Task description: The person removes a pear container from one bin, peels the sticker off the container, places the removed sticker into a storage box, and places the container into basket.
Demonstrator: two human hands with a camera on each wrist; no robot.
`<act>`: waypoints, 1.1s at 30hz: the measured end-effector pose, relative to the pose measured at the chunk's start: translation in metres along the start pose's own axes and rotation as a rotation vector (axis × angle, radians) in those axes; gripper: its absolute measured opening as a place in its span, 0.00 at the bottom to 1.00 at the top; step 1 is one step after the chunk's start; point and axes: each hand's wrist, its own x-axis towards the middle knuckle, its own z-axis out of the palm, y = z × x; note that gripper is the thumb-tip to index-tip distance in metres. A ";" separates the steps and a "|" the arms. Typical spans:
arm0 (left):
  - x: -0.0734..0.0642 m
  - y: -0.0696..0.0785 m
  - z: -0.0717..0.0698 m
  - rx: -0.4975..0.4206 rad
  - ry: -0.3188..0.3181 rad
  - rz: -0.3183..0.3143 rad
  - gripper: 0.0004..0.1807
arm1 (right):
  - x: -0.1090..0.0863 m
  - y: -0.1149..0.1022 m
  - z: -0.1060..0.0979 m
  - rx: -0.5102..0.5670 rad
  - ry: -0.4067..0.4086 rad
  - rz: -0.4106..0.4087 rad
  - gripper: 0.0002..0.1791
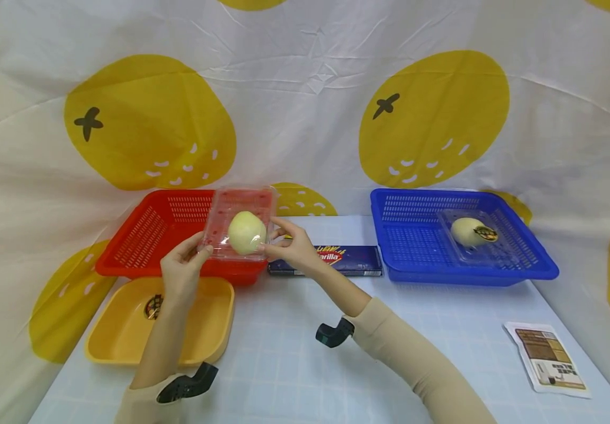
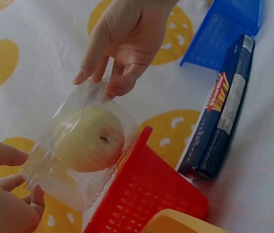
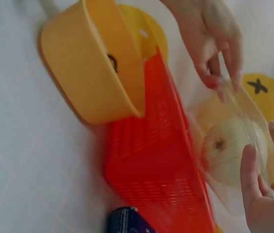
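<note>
A wide stretch of table [image 1: 283, 353] is lying between the yellow tub [image 1: 204, 335] and the sachet [image 1: 549, 362], which is resting near the table's right edge. The pasta box [image 1: 360, 259] is taking up the gap between the red basket [image 1: 241, 272] and the blue basket [image 1: 442, 275], leaving little room at either end. The tub is sitting just in front of the red basket, and the left forearm is crossing above it. A curtain [image 1: 305, 135] is hanging behind both baskets.

The clear box [image 1: 220, 221] is hovering over the red basket's right part; whether it is touching the rim, I cannot tell. The left hand [image 1: 180, 268] is pinching its left edge between thumb and fingers, and the right hand [image 1: 296, 247] is pinching its right edge likewise. A pale fruit [image 1: 247, 233] is sitting inside.

The blue basket is holding a second clear box [image 1: 464, 254], towards its right side, with another pale fruit [image 1: 462, 229] bearing a dark sticker [image 1: 486, 234]. A round label [image 1: 153, 307] is showing inside the tub, partly hidden by the left arm.
</note>
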 end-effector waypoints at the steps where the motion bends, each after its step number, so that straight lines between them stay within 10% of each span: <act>1: 0.002 -0.001 -0.001 -0.009 0.010 -0.007 0.21 | 0.002 0.000 0.002 -0.004 -0.002 0.001 0.38; 27: 0.051 -0.019 -0.039 0.062 0.053 -0.219 0.24 | 0.058 0.022 0.037 -0.232 0.041 0.143 0.36; 33: 0.063 -0.018 -0.046 0.130 0.012 -0.218 0.26 | 0.067 0.018 0.046 -0.094 0.072 0.246 0.39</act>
